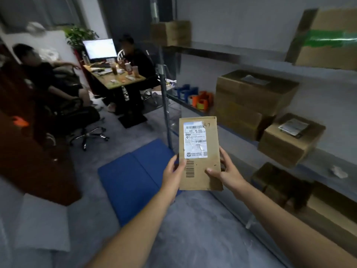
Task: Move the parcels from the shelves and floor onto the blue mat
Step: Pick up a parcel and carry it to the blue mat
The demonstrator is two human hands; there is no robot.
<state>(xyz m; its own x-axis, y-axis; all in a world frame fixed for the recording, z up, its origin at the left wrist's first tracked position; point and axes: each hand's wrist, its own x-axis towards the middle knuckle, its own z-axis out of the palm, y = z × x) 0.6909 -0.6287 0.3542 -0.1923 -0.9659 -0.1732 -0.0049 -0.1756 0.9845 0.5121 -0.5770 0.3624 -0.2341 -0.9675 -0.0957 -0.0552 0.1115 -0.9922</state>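
We've got a flat cardboard parcel [200, 153] up in both hands. Left hand [172, 174] and right hand [228, 171] fingers grip its lower edges, above the blue mat [131, 180].

Head view, forward-down, near shelves [270, 60].

The grey floor [193, 229] carries a blue mat [131, 180], flat just left of the metal shelves [212, 53]. The top shelf holds a far box [171, 32] and a green-taped box [328, 39]. The middle shelf has tape rolls [195, 95] at its far end, then a large box [251, 99] and, nearer, a smaller box [289, 140]. A dark box [278, 184] sits lower.
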